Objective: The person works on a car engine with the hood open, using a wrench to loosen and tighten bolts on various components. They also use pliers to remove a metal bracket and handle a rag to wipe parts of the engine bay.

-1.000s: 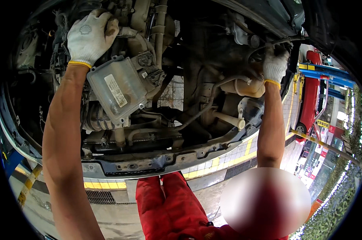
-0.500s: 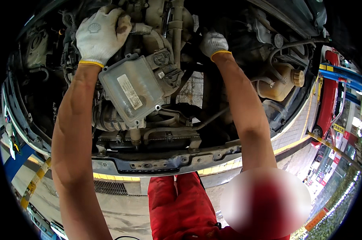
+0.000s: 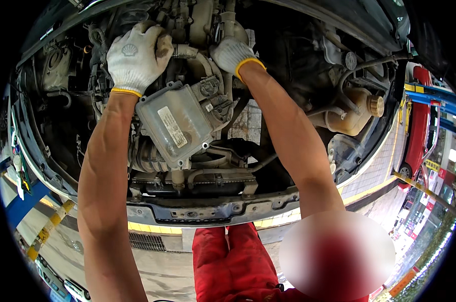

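Note:
In a white knitted glove with a yellow cuff, my left hand (image 3: 139, 59) is in the engine bay, just above a grey rectangular control box (image 3: 175, 121) with a paper label. Its fingers are curled down and closed; what they hold, if anything, is hidden under the glove. My right hand (image 3: 233, 54), gloved alike, lies against a dusty vertical pipe (image 3: 227, 25). The fingers bend over on its near side, their tips out of sight. Between the two hands runs a curved hose (image 3: 185, 51), which leads down behind the box's connectors (image 3: 216, 100).
A yellowed coolant tank (image 3: 351, 113) with a brown cap sits at the right. The front crossmember (image 3: 213, 207) spans the bay near me. A ribbed hose (image 3: 147, 153) lies left below the box. Beyond the right fender are a red car (image 3: 414, 141) and blue lift arms (image 3: 434, 98).
My right hand has moved left from the dark gap to the vertical pipe. My left hand stays by the box, its fingers still curled. The whole view has shifted a little.

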`<state>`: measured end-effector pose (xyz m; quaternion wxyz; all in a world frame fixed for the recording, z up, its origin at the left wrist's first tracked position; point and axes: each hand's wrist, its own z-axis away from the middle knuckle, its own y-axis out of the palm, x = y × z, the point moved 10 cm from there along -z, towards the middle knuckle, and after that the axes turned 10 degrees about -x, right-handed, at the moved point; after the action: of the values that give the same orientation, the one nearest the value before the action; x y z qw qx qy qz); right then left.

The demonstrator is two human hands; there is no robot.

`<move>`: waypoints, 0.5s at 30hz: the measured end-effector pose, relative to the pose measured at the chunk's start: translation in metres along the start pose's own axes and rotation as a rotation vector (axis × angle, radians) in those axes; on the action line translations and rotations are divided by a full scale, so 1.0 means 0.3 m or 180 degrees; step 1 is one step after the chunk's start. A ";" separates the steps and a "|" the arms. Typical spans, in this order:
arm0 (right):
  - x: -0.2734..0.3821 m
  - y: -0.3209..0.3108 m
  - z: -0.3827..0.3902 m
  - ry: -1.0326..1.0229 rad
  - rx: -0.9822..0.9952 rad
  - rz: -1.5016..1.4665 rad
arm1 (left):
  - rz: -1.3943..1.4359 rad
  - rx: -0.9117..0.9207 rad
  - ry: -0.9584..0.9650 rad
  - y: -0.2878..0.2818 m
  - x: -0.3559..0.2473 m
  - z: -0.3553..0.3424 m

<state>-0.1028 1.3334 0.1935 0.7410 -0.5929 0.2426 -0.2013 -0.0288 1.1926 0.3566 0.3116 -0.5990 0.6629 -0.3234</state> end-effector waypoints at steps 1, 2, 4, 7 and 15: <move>0.024 -0.016 -0.012 -0.0120 0.0098 0.0035 | 0.0004 -0.0040 0.0016 -0.003 0.005 0.009; 0.029 -0.026 -0.020 -0.0226 0.0196 0.0087 | 0.0022 -0.0097 0.0036 -0.008 0.002 0.008; -0.008 -0.036 -0.019 -0.0114 -0.0346 -0.0201 | -0.0015 -0.0117 0.0123 -0.003 -0.021 -0.007; 0.008 -0.035 -0.027 -0.0173 -0.0325 -0.0039 | -0.0209 -0.0019 0.0167 0.000 -0.016 -0.007; -0.179 -0.055 0.331 0.1749 -0.0909 -0.3437 | -0.0380 0.0278 0.0090 0.029 -0.002 0.004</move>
<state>-0.0866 1.4390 0.2338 0.3585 -0.6517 0.1149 -0.6584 -0.0328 1.1939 0.3489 0.3082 -0.6187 0.6156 -0.3784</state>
